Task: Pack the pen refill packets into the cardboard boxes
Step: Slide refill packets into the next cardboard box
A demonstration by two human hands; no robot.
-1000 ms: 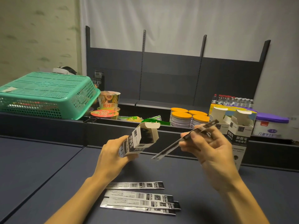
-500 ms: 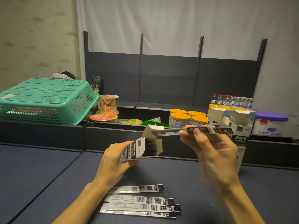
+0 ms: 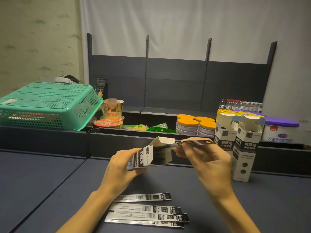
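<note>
1. Left hand (image 3: 121, 167) grips the small cardboard box (image 3: 148, 157) at frame centre, fingers wrapped round its body, box tipped on its side w/ open mouth facing right, flap (image 3: 164, 141) up.
2. Right hand (image 3: 207, 158) pinches one refill packet (image 3: 193, 143) btwn thumb & fingers, held roughly level; its left tip now sits at/just inside the box mouth.
3. Change: 1 s ago the packet was angled down-left, well clear of the box; half a sec ago it levelled out at the flap. Now the tip is entering, so insertion is underway, not finished.
4. Loose packets (image 3: 148, 211), about four, lie on the dark table (image 3: 42, 190) at lower centre, so more left to pack.
5. Two upright open boxes (image 3: 242, 145) stand at right of frame, just behind the right hand; contents can't tell.
6. Prob next: slide the packet fully in.
</note>
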